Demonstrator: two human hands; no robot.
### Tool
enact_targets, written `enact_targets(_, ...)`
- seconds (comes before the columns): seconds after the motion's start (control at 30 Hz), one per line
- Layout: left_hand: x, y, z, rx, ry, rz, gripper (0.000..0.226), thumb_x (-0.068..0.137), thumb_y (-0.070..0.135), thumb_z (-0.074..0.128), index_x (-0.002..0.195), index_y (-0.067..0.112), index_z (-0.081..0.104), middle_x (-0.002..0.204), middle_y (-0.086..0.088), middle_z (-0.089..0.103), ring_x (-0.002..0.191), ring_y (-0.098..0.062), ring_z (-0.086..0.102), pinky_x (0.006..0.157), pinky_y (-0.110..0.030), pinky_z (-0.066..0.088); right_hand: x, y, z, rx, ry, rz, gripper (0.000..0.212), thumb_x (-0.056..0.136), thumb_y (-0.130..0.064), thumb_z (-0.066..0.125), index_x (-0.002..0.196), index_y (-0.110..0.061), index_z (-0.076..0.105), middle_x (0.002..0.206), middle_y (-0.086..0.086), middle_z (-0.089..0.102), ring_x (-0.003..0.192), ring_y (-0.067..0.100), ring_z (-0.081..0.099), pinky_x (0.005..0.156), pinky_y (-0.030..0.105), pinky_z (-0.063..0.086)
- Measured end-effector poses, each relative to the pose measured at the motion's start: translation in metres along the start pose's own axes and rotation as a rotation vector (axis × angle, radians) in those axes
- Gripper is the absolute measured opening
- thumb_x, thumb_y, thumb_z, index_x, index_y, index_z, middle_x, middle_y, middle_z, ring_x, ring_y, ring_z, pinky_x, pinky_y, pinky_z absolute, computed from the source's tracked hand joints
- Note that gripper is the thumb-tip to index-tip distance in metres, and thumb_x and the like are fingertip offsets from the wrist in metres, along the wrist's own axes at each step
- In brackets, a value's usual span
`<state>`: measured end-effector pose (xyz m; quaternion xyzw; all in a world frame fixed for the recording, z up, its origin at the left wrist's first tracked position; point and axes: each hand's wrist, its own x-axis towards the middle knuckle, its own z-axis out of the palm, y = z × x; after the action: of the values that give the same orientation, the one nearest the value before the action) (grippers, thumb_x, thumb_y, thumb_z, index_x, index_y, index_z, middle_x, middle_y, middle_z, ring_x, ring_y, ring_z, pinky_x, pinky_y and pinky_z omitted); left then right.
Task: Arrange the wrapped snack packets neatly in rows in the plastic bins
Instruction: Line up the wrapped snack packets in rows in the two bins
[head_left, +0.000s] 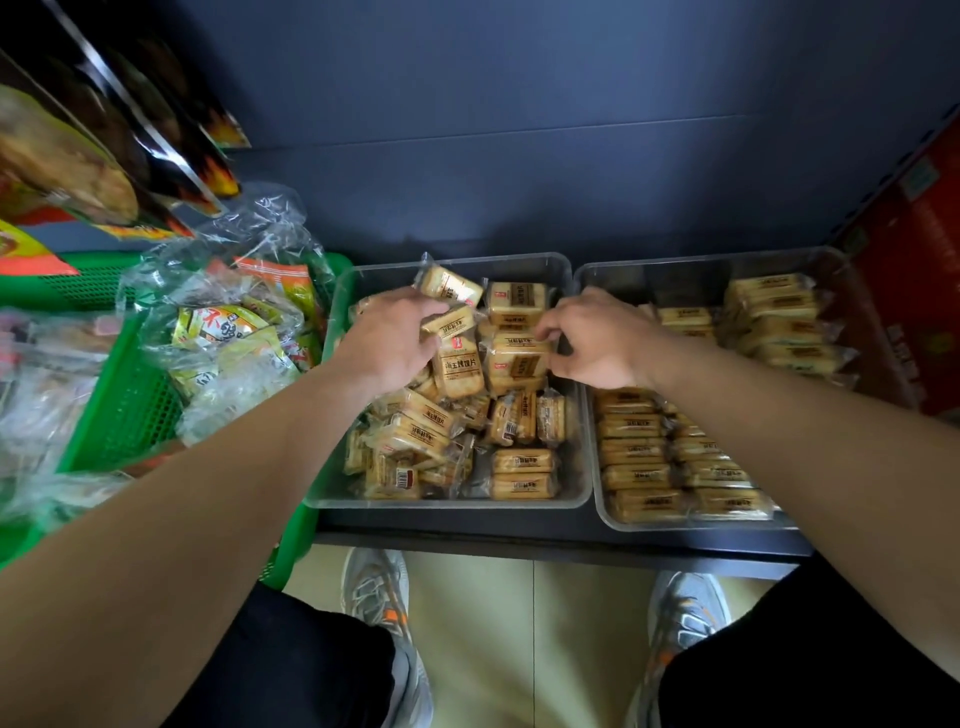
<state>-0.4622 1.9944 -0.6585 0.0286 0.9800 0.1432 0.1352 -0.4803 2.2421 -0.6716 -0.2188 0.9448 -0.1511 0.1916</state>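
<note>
Two clear plastic bins stand side by side on a dark shelf. The left bin (563, 270) holds a loose jumble of yellow wrapped snack packets (415, 431). In the right bin (602, 499) similar packets (644, 470) lie stacked in neat rows. My left hand (387, 345) reaches into the left bin and grips packets (451, 318) near the back of the pile. My right hand (597, 338) hovers over the divide between the bins, its fingertips pinching the edge of a packet (519, 358) in the left bin.
A green mesh basket (130, 400) at the left holds clear bags of other snacks (228, 332). Hanging snack bags (78, 156) fill the upper left. A red carton (924, 291) stands at the right. Below the shelf edge are my shoes (379, 592) on a tiled floor.
</note>
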Motion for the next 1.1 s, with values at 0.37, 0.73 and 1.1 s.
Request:
enact_targets(0.37,-0.041,0.036,0.073,0.094,-0.339,0.353,0.022,0.094,0.031,0.069,0.115,0.028,0.070,0.116,0.010,0.071,0.089,-0.005,0.068,0.083,-0.029,0.059,-0.015,0.014,-0.003,0.026,0.010,0.005,0.033,0.096,-0.035,0.063,0.129,-0.033,0.062,0.136,-0.008,0.055,0.132,0.019,0.043,0.100,0.038,0.037)
enact_targets(0.73,-0.020,0.016,0.089,0.171,-0.377,0.317,0.027,0.084,0.034,0.079,0.107,0.027,0.068,0.117,0.012,0.056,0.109,-0.013,0.051,0.097,-0.035,0.048,-0.030,0.022,0.007,0.047,-0.027,-0.057,0.035,0.096,-0.033,0.066,0.130,-0.029,0.061,0.146,-0.012,0.043,0.131,0.013,0.045,0.106,0.031,0.035)
enact_targets(1.1,-0.029,0.018,0.089,0.261,-0.299,0.463,0.012,0.088,0.034,0.074,0.100,0.034,0.070,0.112,0.015,0.050,0.100,-0.005,0.049,0.086,-0.022,0.048,-0.027,0.016,0.010,0.029,-0.050,-0.033,0.037,0.096,-0.034,0.067,0.132,-0.029,0.060,0.141,-0.014,0.043,0.126,0.013,0.046,0.095,0.027,0.032)
